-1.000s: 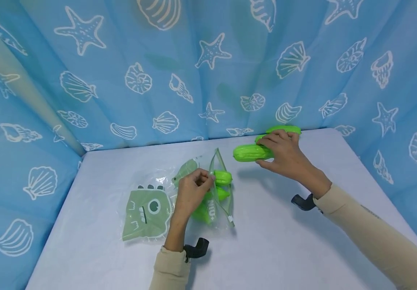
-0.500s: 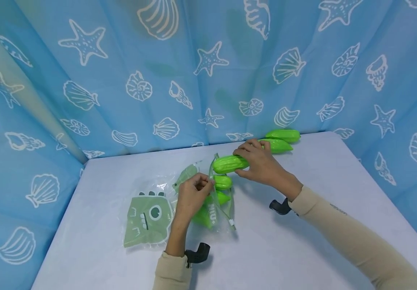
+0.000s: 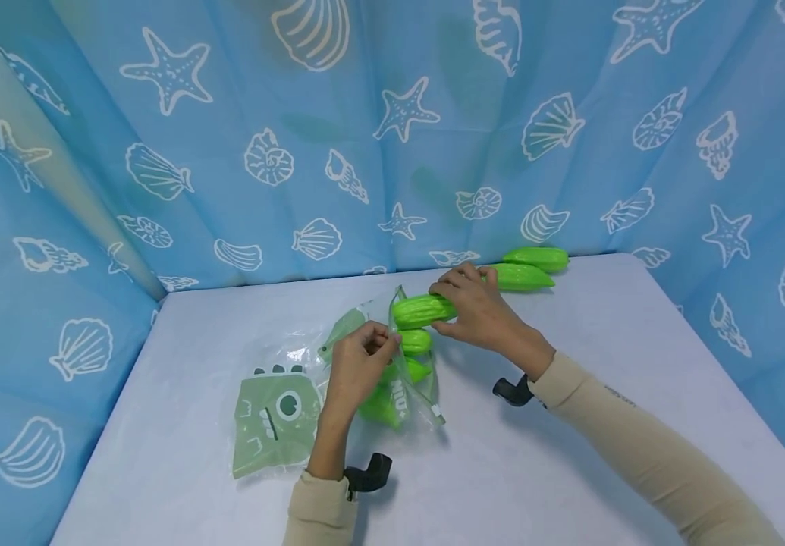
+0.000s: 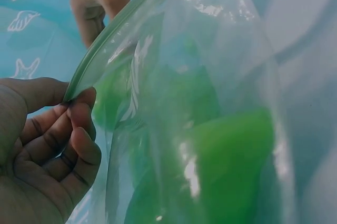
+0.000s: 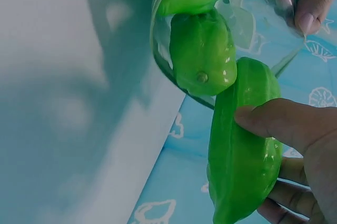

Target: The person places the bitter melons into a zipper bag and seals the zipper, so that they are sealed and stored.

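Observation:
A clear zip bag with a green zip strip lies mouth to the right, several green vegetables inside. At the upper edge of its mouth, my left hand pinches the strip between thumb and fingers. My right hand grips a green, ridged bitter melon by its right end, thumb on one side and fingers on the other. The melon's left end is at the mouth, above a blunt-ended green vegetable. In the left wrist view, green shapes show blurred through the plastic.
Two more bitter melons lie at the back of the white table, near the curtain. Clear plastic with a green cartoon monster face lies flat at the left, by the left forearm.
My right hand has carried the bitter melon left, away from the two at the back, to the bag's mouth. My left hand keeps its pinch on the bag's edge.

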{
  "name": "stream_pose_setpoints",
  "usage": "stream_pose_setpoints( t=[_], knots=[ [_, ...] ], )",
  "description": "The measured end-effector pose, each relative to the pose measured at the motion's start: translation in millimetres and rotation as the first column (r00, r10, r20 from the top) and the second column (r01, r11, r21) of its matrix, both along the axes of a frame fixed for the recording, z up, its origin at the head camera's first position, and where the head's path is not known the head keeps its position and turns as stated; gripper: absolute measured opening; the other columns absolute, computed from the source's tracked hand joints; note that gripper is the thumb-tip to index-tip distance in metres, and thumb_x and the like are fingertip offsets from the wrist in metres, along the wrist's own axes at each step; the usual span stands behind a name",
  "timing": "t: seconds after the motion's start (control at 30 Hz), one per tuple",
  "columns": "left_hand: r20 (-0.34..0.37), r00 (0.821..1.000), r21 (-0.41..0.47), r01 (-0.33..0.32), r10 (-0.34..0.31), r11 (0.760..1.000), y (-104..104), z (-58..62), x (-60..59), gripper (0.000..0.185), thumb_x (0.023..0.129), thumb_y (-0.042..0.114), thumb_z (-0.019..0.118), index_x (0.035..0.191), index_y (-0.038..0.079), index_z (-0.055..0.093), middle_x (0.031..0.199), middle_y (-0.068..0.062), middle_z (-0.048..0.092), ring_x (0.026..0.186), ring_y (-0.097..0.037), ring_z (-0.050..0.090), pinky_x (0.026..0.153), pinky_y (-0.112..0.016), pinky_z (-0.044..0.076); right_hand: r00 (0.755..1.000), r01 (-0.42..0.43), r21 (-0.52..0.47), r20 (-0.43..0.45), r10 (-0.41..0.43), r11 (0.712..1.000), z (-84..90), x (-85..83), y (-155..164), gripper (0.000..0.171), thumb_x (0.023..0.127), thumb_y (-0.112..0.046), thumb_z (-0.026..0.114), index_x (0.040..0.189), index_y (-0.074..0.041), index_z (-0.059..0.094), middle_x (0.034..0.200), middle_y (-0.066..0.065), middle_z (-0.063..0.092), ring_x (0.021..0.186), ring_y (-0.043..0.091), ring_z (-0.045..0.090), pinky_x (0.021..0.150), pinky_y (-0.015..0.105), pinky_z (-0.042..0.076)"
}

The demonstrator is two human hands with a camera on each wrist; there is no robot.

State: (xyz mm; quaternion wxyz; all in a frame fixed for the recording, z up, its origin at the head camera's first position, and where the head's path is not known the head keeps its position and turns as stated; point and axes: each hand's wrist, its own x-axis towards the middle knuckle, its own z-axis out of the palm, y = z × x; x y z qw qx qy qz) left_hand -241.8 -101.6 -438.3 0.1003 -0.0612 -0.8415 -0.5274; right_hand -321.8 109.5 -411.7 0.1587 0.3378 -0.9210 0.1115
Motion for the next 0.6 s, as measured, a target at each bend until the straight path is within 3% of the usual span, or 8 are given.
stream_pose_setpoints(
  t=[0.37, 0.6],
  knots=[
    [0.007, 0.999, 0.018, 0.048, -0.048, 0.999, 3, 2.7, 0.9, 0.012, 0.088, 0.024, 0.064, 0.084, 0.013, 0.062, 0.072, 0.004, 0.064, 0.059, -0.011, 0.059, 0.051, -0.028, 0.048, 1.0, 0.006, -0.039, 0.024, -0.005, 0.999, -2.4, 6.1, -15, 0.047, 0.072, -0.04, 0.076, 0.11, -0.017, 0.063, 0.109, 0.001, 0.055, 0.108, 0.022, 0.039, 0.085, 0.05, 0.024],
    [-0.015, 0.997, 0.019, 0.079, -0.078, 0.997, 4, 6.1, 1.3, 0.011, 0.088, 0.023, 0.064, 0.085, 0.012, 0.063, 0.071, 0.003, 0.063, 0.058, -0.011, 0.059, 0.05, -0.028, 0.048, 0.996, 0.058, -0.07, 0.068, -0.053, 0.996, -13.0, 9.5, -26, 0.048, 0.075, -0.042, 0.073, 0.114, -0.017, 0.062, 0.114, 0.0, 0.056, 0.11, 0.021, 0.04, 0.087, 0.05, 0.023]
  ],
)
